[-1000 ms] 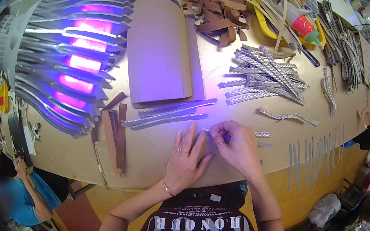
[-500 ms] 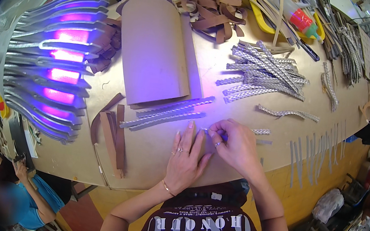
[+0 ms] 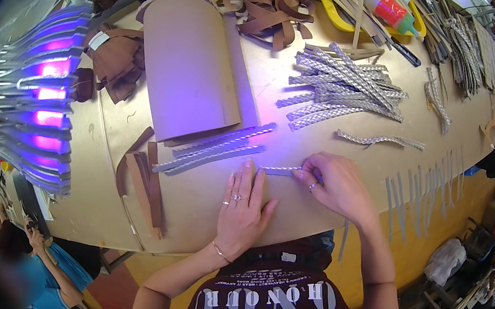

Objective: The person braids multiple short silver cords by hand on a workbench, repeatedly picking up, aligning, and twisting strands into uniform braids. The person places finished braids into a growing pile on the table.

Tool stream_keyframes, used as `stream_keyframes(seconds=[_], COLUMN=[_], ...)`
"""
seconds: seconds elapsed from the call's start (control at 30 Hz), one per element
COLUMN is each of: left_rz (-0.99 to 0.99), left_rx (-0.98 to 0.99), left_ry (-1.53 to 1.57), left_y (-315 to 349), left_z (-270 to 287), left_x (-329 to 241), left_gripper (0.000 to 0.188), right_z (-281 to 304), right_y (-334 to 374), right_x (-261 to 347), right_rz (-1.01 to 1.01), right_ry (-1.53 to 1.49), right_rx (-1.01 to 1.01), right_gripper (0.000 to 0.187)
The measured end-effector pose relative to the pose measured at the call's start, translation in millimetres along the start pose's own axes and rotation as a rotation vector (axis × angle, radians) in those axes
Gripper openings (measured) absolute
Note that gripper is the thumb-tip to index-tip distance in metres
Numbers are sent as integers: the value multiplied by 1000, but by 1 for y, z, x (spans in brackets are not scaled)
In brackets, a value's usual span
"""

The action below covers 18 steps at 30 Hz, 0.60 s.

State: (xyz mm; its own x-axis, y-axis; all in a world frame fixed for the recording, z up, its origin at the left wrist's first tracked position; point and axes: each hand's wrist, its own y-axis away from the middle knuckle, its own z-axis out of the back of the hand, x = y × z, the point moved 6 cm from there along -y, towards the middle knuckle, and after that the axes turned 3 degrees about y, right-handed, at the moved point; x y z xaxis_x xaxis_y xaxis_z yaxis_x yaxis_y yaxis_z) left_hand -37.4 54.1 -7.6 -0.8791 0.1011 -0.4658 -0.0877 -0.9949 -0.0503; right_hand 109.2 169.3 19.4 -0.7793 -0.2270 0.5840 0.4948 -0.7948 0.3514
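The right hand (image 3: 337,185) pinches the near end of a short braided cord (image 3: 281,169) between thumb and fingertips. The left hand (image 3: 240,215) lies flat, palm down, its fingers straight and side by side, thumb out to the side; its fingertips are at the cord's other end, though I cannot tell whether they press on it. The cord lies to the left of the right hand, on the table (image 3: 188,212), its long axis running nearly left to right across the gap between the hands. The right hand is the nearer, being on it.

Ahead and left of the left hand lie longer braided cords (image 3: 217,147); farther left, brown straps (image 3: 156,189). Beyond the right hand are a single cord (image 3: 382,139) and a heap of cords (image 3: 351,92); off to its right, thin grey strips (image 3: 398,208).
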Motion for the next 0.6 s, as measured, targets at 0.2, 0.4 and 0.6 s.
stream_keyframes(seconds=[0.2,0.4,0.6], left_rz=[-6,2,40], left_rx=[6,12,21], left_ry=[5,24,-70], left_y=[-1,-1,2], left_z=[0,-1,-2], left_x=[0,0,-8], left_gripper=[64,65,74], right_z=[-1,-3,-4], right_y=[-3,-5,-5], right_x=[-2,-2,-1], right_rz=[-26,-74,-105], right_ry=[19,45,80], right_rx=[57,92,98], right_gripper=[24,22,20])
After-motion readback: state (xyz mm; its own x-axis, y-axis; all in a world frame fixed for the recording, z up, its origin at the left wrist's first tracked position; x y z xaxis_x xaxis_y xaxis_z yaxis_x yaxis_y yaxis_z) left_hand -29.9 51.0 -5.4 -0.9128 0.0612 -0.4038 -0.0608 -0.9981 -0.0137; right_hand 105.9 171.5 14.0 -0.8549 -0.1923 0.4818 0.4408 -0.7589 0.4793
